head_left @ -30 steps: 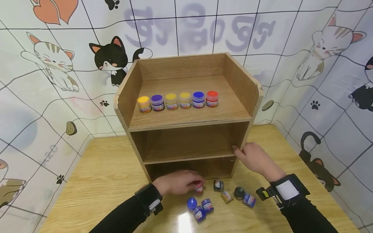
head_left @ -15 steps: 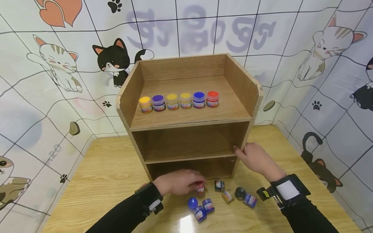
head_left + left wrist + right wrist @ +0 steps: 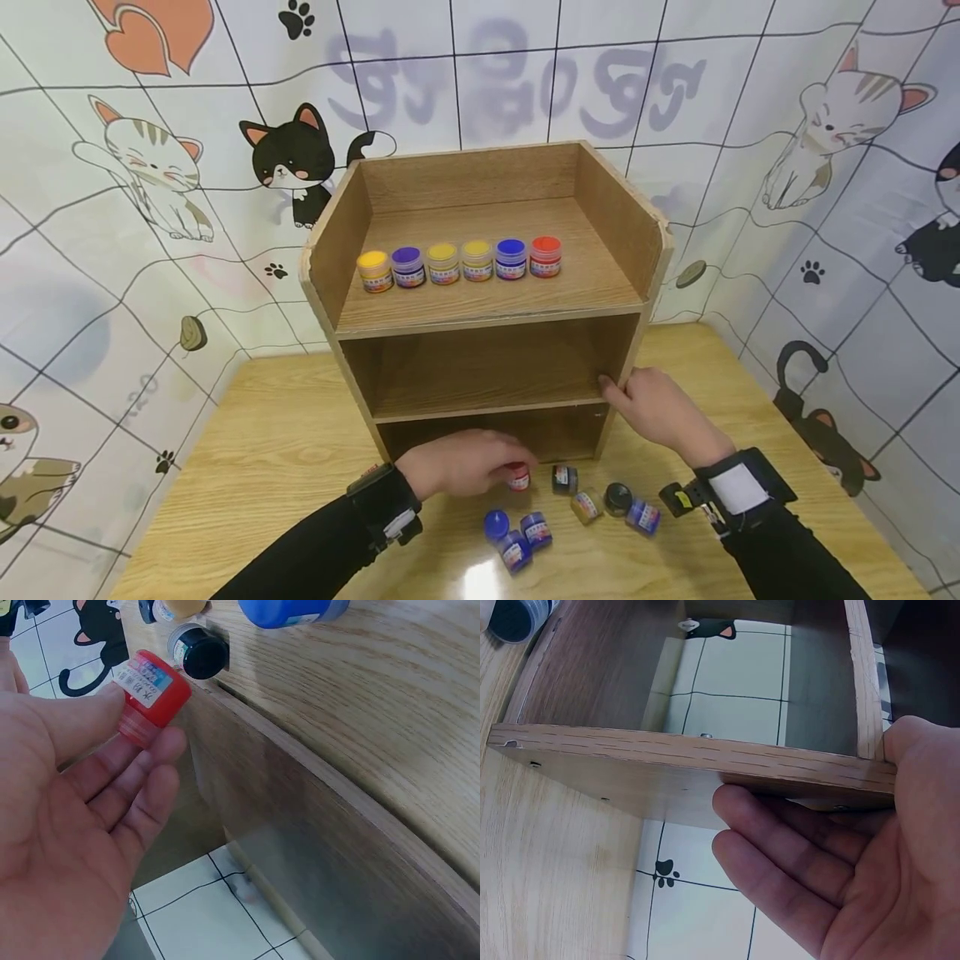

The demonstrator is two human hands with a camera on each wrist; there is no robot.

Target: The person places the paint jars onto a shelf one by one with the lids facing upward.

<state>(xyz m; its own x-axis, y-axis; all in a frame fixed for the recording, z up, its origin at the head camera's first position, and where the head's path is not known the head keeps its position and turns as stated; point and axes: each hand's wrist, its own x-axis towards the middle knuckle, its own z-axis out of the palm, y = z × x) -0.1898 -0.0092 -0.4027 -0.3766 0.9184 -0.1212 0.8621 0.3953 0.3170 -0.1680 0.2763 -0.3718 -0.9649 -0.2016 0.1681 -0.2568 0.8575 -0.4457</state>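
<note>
My left hand (image 3: 468,462) pinches a small red paint jar (image 3: 154,694) between thumb and fingers, just in front of the lowest opening of a wooden shelf (image 3: 495,321). In the left wrist view the jar is tilted, its printed label facing the camera. My right hand (image 3: 663,412) grips the shelf's right side panel, thumb at the front edge. Seen from the right wrist, its fingers (image 3: 787,855) lie along the panel's outer face. Beside the red jar lies a black paint jar (image 3: 564,479).
A row of paint jars (image 3: 460,262) in yellow, purple, blue and red stands on the shelf's top level. Nearer on the table (image 3: 262,467) are blue jars (image 3: 515,550), a yellowish jar (image 3: 587,505), another black jar (image 3: 618,498) and a blue-purple jar (image 3: 643,517). A cat-print backdrop (image 3: 210,275) surrounds the table.
The left hand has shifted slightly up and toward the shelf with the red paint jar. My right hand keeps its place on the side panel.
</note>
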